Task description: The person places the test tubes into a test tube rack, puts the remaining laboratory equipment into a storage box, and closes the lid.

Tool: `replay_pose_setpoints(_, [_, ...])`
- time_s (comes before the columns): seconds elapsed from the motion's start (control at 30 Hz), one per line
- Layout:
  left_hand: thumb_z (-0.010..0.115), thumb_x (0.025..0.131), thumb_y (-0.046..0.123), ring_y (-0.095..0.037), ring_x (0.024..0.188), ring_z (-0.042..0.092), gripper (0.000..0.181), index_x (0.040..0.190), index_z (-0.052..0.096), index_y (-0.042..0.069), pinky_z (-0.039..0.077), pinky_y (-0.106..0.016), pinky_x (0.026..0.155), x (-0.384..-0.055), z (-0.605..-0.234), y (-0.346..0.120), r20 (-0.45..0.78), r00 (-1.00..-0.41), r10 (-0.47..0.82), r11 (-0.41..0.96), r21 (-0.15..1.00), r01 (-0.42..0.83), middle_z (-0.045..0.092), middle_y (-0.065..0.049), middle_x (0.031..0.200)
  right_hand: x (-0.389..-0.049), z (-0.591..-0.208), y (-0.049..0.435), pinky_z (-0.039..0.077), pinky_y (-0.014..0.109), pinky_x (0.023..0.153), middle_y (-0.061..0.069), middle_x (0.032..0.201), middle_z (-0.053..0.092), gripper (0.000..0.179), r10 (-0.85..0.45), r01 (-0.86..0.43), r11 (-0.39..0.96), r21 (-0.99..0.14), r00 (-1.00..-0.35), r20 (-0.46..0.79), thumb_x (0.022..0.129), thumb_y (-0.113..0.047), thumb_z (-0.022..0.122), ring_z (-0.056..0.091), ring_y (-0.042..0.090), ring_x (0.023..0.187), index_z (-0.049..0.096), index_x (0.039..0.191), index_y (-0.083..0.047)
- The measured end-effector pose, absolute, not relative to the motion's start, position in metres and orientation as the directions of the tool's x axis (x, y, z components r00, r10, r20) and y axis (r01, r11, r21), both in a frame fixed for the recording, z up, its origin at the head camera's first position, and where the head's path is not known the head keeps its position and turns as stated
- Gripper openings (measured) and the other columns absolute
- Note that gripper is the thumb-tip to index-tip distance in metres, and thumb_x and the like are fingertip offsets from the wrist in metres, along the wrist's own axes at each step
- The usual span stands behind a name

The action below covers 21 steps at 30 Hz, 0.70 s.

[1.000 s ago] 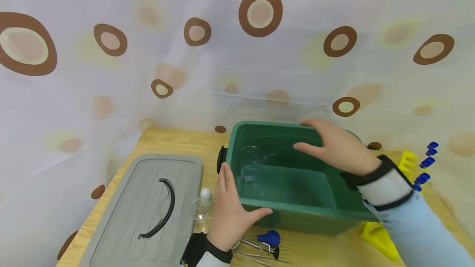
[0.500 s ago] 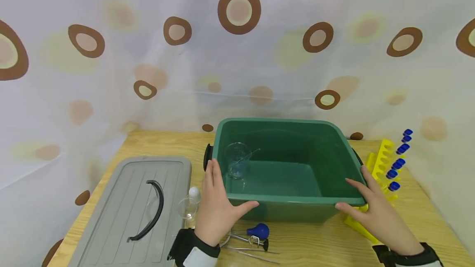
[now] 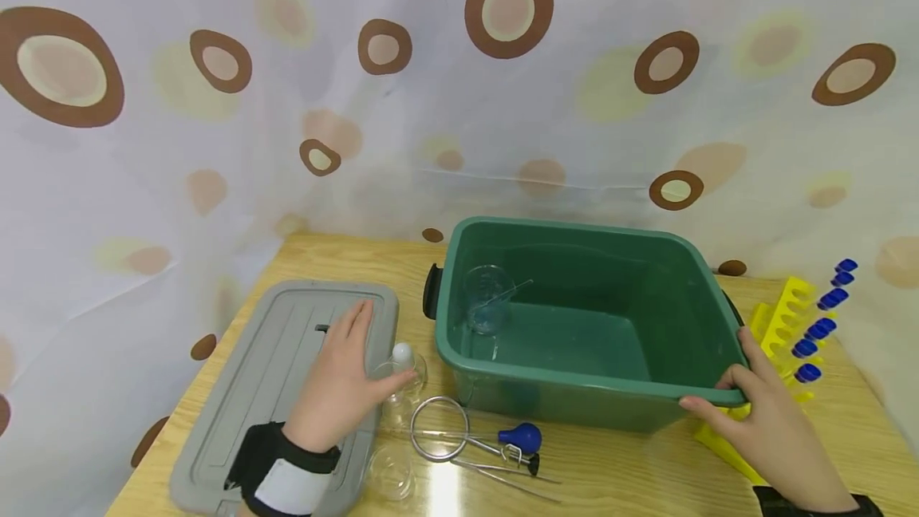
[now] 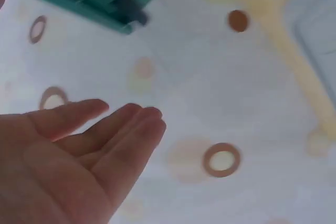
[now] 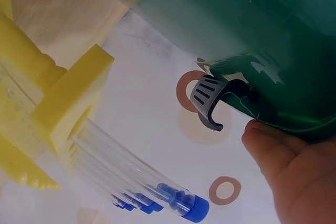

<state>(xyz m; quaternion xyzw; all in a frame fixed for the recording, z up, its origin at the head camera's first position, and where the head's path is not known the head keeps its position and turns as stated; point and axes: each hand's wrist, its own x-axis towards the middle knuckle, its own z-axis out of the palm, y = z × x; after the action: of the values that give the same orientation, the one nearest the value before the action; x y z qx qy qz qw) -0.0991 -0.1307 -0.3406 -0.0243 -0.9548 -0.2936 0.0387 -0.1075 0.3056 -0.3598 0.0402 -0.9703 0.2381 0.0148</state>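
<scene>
In the head view my left hand (image 3: 336, 389) is over the grey lid (image 3: 254, 389), its fingers extended and the thumb spread. The left wrist view shows nothing in that hand (image 4: 79, 161). A small white-topped piece of clear glassware (image 3: 404, 357) stands just beyond its thumb. My right hand (image 3: 778, 425) touches the front right corner of the green storage bin (image 3: 560, 377), thumb by the front wall and fingers at the right side. In the right wrist view, its fingertips (image 5: 257, 129) lie beside the bin's rim. A clear beaker (image 3: 488, 301) with a thin rod is inside the bin.
A yellow rack (image 3: 786, 317) with several blue-capped tubes (image 3: 833, 297) stands right of the bin. In front lie a metal ring (image 3: 439, 429), a blue rubber bulb (image 3: 524, 438) and thin metal rods (image 3: 510, 481). A round clear glass piece (image 3: 392, 472) sits near the lid.
My right hand has come down from above the bin to its front right corner. My left hand has left the bin's left side and moved left over the lid.
</scene>
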Motion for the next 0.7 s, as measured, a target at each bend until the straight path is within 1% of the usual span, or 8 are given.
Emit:
replay_pose_setpoints(0.1, [0.078, 0.071, 0.043, -0.043, 0.125, 0.043, 0.093, 0.138, 0.038, -0.006, 0.04, -0.052, 0.099, -0.1, -0.359, -0.136, 0.065, -0.996, 0.063, 0.871, 0.483, 0.087, 0.043, -0.025, 0.139, -0.106, -0.361, 0.308, 0.033, 0.024, 0.055, 0.028, 0.153, -0.004, 0.04, -0.063, -0.087, 0.886, -0.456, -0.996, 0.068, 0.085, -0.04, 0.067, 0.031, 0.066, 0.115, 0.047, 0.078, -0.007])
replay_pose_setpoints(0.2, [0.08, 0.068, 0.04, -0.04, 0.111, 0.055, 0.082, 0.129, 0.05, -0.006, 0.047, -0.05, 0.089, -0.1, -0.377, -0.135, 0.056, -0.995, 0.085, 0.9, 0.424, 0.101, 0.055, -0.024, 0.125, -0.105, -0.363, 0.308, 0.031, 0.024, 0.054, 0.028, 0.153, -0.003, 0.039, -0.068, -0.094, 0.884, -0.457, -0.995, 0.074, 0.085, -0.04, 0.067, 0.031, 0.065, 0.115, 0.046, 0.078, -0.007])
replay_pose_setpoints(0.3, [0.081, 0.069, 0.031, -0.034, 0.097, 0.063, 0.067, 0.121, 0.057, -0.004, 0.053, -0.045, 0.076, -0.099, -0.389, -0.133, 0.061, -0.996, 0.059, 0.897, 0.434, 0.08, 0.063, -0.019, 0.112, -0.106, -0.364, 0.306, 0.032, 0.024, 0.056, 0.028, 0.153, -0.002, 0.038, -0.082, -0.107, 0.878, -0.466, -0.994, 0.075, 0.085, -0.039, 0.066, 0.03, 0.064, 0.118, 0.046, 0.077, -0.008])
replay_pose_setpoints(0.37, [0.081, 0.069, 0.026, -0.03, 0.089, 0.065, 0.059, 0.116, 0.06, -0.002, 0.053, -0.042, 0.069, -0.099, -0.393, -0.132, 0.072, -0.997, 0.03, 0.894, 0.445, 0.059, 0.066, -0.016, 0.104, -0.107, -0.364, 0.305, 0.034, 0.024, 0.057, 0.027, 0.154, -0.002, 0.038, -0.088, -0.114, 0.874, -0.473, -0.993, 0.075, 0.085, -0.039, 0.066, 0.029, 0.064, 0.12, 0.046, 0.077, -0.008])
replay_pose_setpoints(0.47, [0.08, 0.071, 0.024, -0.026, 0.086, 0.065, 0.054, 0.115, 0.061, 0.0, 0.053, -0.04, 0.068, -0.099, -0.391, -0.132, 0.065, -0.998, 0.013, 0.877, 0.478, 0.042, 0.067, -0.012, 0.099, -0.108, -0.364, 0.304, 0.04, 0.031, 0.06, 0.027, 0.154, -0.003, 0.038, -0.092, -0.12, 0.87, -0.479, -0.992, 0.081, 0.085, -0.039, 0.067, 0.027, 0.064, 0.122, 0.045, 0.077, -0.008])
replay_pose_setpoints(0.6, [0.077, 0.075, 0.023, -0.025, 0.09, 0.063, 0.05, 0.117, 0.06, 0.0, 0.051, -0.041, 0.074, -0.097, -0.374, -0.132, 0.075, -0.997, 0.03, 0.848, 0.527, 0.065, 0.067, -0.01, 0.099, -0.106, -0.364, 0.305, 0.045, 0.045, 0.064, 0.028, 0.153, -0.003, 0.039, -0.083, -0.116, 0.871, -0.478, -0.993, 0.089, 0.085, -0.039, 0.067, 0.026, 0.064, 0.122, 0.046, 0.077, -0.007])
replay_pose_setpoints(0.63, [0.076, 0.076, 0.023, -0.024, 0.09, 0.063, 0.05, 0.117, 0.06, 0.0, 0.051, -0.04, 0.075, -0.096, -0.367, -0.132, 0.084, -0.996, 0.034, 0.841, 0.536, 0.074, 0.067, -0.01, 0.098, -0.106, -0.364, 0.306, 0.045, 0.042, 0.062, 0.028, 0.154, -0.003, 0.039, -0.079, -0.112, 0.872, -0.476, -0.993, 0.089, 0.085, -0.039, 0.067, 0.026, 0.064, 0.122, 0.046, 0.077, -0.008])
replay_pose_setpoints(0.7, [0.075, 0.077, 0.023, -0.023, 0.09, 0.062, 0.049, 0.118, 0.06, 0.001, 0.05, -0.039, 0.075, -0.095, -0.352, -0.132, 0.121, -0.991, 0.05, 0.835, 0.54, 0.108, 0.067, -0.009, 0.098, -0.105, -0.364, 0.306, 0.045, 0.042, 0.061, 0.027, 0.154, -0.004, 0.039, -0.073, -0.107, 0.873, -0.476, -0.993, 0.091, 0.084, -0.039, 0.067, 0.025, 0.064, 0.122, 0.046, 0.077, -0.008])
